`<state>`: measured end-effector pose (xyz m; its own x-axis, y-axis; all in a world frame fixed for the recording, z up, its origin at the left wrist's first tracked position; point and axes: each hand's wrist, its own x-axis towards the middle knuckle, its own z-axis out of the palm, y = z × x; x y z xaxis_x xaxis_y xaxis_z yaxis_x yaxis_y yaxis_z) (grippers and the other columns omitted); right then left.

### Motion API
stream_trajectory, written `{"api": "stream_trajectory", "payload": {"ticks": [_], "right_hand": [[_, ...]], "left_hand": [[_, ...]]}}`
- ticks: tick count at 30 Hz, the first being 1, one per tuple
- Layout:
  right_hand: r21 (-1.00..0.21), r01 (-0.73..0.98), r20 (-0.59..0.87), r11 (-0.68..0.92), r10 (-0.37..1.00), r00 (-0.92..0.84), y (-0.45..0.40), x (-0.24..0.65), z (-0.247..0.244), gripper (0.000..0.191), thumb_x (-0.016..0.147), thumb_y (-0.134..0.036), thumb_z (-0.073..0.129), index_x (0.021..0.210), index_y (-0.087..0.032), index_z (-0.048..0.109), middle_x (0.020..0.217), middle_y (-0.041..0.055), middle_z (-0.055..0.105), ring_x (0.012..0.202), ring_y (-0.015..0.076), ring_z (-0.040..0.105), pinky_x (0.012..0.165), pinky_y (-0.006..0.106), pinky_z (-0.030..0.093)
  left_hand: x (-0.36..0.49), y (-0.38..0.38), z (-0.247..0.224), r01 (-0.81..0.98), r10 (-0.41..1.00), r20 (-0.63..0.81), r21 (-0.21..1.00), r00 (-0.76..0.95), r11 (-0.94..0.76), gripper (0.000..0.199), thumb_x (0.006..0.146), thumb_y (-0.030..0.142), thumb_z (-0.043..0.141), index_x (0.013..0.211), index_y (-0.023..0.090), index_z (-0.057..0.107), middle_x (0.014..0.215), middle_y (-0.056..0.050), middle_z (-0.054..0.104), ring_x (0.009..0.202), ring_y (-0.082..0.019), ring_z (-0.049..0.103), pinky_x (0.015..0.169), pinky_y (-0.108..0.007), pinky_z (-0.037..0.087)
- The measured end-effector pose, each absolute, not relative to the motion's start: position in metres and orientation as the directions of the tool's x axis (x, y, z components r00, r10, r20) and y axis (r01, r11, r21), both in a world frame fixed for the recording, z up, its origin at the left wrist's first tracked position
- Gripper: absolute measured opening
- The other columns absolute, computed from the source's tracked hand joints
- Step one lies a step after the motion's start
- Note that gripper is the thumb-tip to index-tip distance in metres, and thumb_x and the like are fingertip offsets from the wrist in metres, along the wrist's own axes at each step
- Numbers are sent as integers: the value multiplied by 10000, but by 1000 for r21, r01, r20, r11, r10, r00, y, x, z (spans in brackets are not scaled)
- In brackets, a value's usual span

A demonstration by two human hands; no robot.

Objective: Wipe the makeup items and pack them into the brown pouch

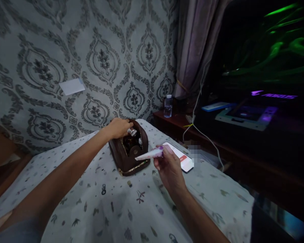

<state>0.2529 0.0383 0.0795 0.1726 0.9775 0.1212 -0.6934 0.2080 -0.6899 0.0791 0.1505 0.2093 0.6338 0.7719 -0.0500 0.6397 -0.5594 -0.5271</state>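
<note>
An open brown bag (114, 153) with a gold zipper lies on the patterned bedding, several small items inside it. At its upper left edge is my left hand (120, 128), its fingers bent over the opening beside a small silvery item (132, 131); whether they grip it or the bag's edge is unclear. My right hand (170, 165) pinches a white and purple tube (150, 154) by its purple end, the flat end pointing left over the bag's right side. Just beyond that hand a phone (186, 162) with a lit screen rests on the bedding.
A clear bottle (168, 107) stands on the dark red wooden desk (164, 123) at the right. White cables (205, 135) hang over the desk's edge. Behind it are a dark computer case with green and purple lights and a blue box (215, 107).
</note>
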Motion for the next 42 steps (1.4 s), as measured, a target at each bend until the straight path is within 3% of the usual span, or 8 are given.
{"api": "stream_trajectory", "payload": {"ticks": [8,14,18,23,27,30,34,42], "right_hand": [[-723,-659,105,207,976,191,40,257,77,347,717,-476,777,885,-189,680,647,-31,611,488,75,543,420,178,424],[-710,-664,123,234,970,210,40,260,81,337,723,-461,777,902,-193,680,741,-9,647,548,87,573,472,201,457],[-691,-636,211,345,937,280,46,267,92,264,784,-422,722,914,-196,680,829,3,645,663,107,616,593,234,518],[-778,-432,369,456,889,273,65,277,113,312,801,-457,723,946,-186,670,742,-9,636,591,100,609,515,214,480],[-830,-220,490,513,858,151,76,278,132,330,786,-461,749,952,-193,653,705,-25,640,492,91,580,425,200,434],[-839,-127,524,530,848,81,81,273,141,306,764,-430,772,911,-191,652,733,-20,657,483,84,580,405,185,425],[-836,-31,549,549,836,3,89,264,142,254,778,-395,764,865,-186,648,736,-27,644,511,74,572,426,172,444],[-820,124,557,559,829,-53,93,255,146,290,774,-425,755,865,-177,636,757,-13,622,562,91,578,452,190,460]], "left_hand": [[77,164,209,715,822,-72,-456,565,-531,325,921,355,577,1187,175,627,1246,-119,643,1073,-265,642,808,-310,469],[79,125,208,806,822,146,-351,550,-477,295,987,277,432,1192,169,614,1161,-115,654,986,-245,653,806,-333,474],[87,86,199,793,821,39,-288,569,-536,293,971,347,474,994,138,679,1050,-125,671,988,-265,643,819,-353,493],[93,43,162,788,809,-30,-208,587,-579,228,948,313,512,955,170,691,983,-108,679,866,-235,662,676,-318,514],[89,16,118,848,864,31,-216,502,-485,427,910,166,509,1336,156,547,1090,-142,676,899,-242,674,605,-299,506],[83,8,99,869,872,76,-158,484,-469,551,905,166,505,1450,165,423,1117,-153,674,912,-244,681,617,-305,520],[81,11,94,891,882,128,-95,453,-444,522,925,183,494,1443,188,426,1116,-137,679,909,-240,683,626,-311,532],[87,20,96,875,828,286,-201,482,-440,301,904,139,514,1183,148,627,893,-89,677,796,-222,667,567,-302,533]]}}
